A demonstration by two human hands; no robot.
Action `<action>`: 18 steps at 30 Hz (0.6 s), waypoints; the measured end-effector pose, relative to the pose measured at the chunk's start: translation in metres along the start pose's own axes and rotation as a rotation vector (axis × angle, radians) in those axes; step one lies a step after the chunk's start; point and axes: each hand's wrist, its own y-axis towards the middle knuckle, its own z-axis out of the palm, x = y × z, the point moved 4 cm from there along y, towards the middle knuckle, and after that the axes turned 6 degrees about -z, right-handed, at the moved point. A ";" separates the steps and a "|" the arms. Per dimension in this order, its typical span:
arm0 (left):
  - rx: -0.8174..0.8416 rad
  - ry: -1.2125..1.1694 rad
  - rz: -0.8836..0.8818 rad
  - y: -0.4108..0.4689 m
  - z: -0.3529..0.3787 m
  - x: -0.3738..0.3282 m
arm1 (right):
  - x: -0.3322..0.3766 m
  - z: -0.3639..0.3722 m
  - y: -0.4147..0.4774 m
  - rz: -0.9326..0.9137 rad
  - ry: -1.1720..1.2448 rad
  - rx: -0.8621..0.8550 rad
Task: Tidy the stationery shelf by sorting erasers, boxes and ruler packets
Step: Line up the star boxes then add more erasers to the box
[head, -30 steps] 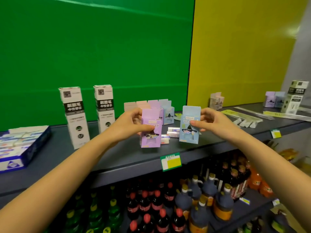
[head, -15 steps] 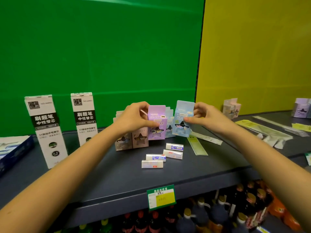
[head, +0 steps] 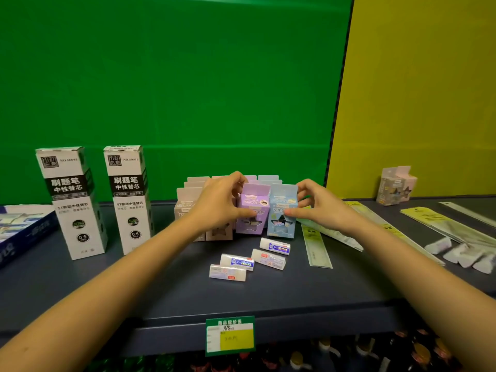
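Note:
My left hand (head: 218, 202) grips a purple box (head: 253, 210) that stands on the dark shelf (head: 166, 291). My right hand (head: 318, 208) grips a light blue box (head: 281, 216) right beside it. Both boxes stand upright at the front of a cluster of pink and pastel boxes (head: 193, 194). Several white erasers (head: 243, 263) lie loose on the shelf in front of the boxes. A ruler packet (head: 316, 247) lies flat just right of the blue box, and more ruler packets (head: 442, 224) spread out farther right.
Two tall white refill boxes (head: 72, 200) stand at the left, with a blue tray (head: 24, 232) beyond them. Two small boxes (head: 396, 187) stand at the back right by the yellow wall. White eraser pieces (head: 461, 255) lie at the right. A price tag (head: 230, 335) hangs on the shelf edge.
Both hands have lowered the purple and blue boxes from the air onto the shelf, at the front of the box cluster. The camera has moved closer to the shelf.

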 end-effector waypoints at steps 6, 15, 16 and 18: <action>-0.057 0.283 0.018 -0.002 -0.004 -0.002 | -0.004 0.006 -0.001 -0.052 -0.042 0.010; -0.036 0.483 0.090 0.002 -0.011 -0.009 | 0.000 0.011 0.009 -0.090 -0.082 -0.014; -0.034 0.492 0.087 0.003 -0.012 -0.009 | 0.001 0.011 0.010 -0.087 -0.088 -0.017; -0.032 0.499 0.084 0.003 -0.011 -0.009 | 0.002 0.012 0.012 -0.080 -0.099 -0.024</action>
